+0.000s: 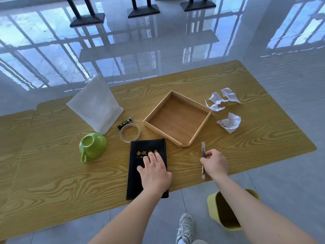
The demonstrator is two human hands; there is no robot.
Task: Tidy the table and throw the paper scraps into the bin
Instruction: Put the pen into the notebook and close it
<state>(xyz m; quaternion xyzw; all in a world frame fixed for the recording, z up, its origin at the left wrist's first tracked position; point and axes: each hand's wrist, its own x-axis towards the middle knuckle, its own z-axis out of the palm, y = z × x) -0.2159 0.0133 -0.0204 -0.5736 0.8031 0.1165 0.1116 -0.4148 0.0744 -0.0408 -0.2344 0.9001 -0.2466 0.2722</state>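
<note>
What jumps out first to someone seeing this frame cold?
The two hands at the near edge: the left hand lies flat on a black notebook, the right hand pinches a pen. Beyond them an empty wooden tray sits mid-table, with crumpled paper scraps to its right and an overturned green cup on the left.

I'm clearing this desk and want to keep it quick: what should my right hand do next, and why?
Probably lift the pen and set it in the wooden tray. Your right hand pinches it where it lies on the table, the tray just beyond stands empty, and your left hand rests flat on the black notebook.
</note>
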